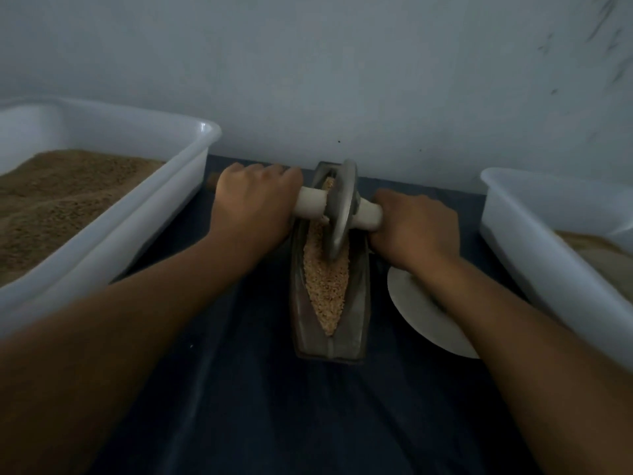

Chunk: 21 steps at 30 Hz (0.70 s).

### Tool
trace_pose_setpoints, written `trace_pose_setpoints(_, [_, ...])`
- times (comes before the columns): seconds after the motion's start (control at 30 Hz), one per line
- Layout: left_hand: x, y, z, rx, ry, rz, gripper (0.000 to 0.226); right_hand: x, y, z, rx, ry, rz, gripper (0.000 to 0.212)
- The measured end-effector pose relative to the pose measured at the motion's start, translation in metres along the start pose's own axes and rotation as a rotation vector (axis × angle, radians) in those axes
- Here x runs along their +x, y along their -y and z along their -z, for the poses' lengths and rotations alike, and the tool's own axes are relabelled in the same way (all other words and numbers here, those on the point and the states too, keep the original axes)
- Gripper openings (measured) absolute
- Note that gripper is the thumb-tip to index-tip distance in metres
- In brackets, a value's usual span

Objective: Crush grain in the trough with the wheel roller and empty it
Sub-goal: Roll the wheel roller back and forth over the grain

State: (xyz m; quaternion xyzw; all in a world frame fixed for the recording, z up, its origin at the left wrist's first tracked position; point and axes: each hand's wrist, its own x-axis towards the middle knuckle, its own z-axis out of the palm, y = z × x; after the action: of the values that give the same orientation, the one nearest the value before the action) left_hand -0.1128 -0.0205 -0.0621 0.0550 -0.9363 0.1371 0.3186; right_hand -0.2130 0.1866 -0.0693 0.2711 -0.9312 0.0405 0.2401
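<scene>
We grip the wheel roller (340, 209) by its axle, left hand (255, 200) and right hand (416, 228) each wrapped round one end, so the disc stands upright in the trough (329, 347). The trough lies lengthwise near the tabletop's (274, 406) far edge, with grain (325, 289) along its groove, still coarse, so crushing seems unfinished.

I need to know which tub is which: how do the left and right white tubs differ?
The left tub holds darker brown, finer-looking meal; the right tub holds paler material. The left tub shows far more of itself, while the right tub is cut off by the frame edge. Both are white plastic, flanking the trough.
</scene>
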Motion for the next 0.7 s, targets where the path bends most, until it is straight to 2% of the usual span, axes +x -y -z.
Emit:
trace_pose_setpoints(0.17, [-0.022, -0.004, 0.004, -0.068, -0.089, 0.022, 0.025, -0.023, 0.006, 0.003, 0.013, -0.154, 0.049, 0.019])
trace_pose_setpoints(0.37, [-0.051, -0.012, 0.015, -0.08, -0.226, 0.058, 0.01, -0.05, 0.01, 0.014, 0.066, -0.25, 0.091, 0.017])
trace_pose_setpoints(0.53, [-0.066, -0.018, 0.026, -0.098, -0.228, 0.076, 0.014, -0.068, 0.011, 0.025, 0.083, -0.255, 0.117, 0.024])
trace_pose_setpoints(0.7, [-0.083, -0.018, 0.028, -0.146, -0.221, 0.116, 0.032, -0.075, 0.016, 0.034, 0.038, -0.311, 0.143, 0.025])
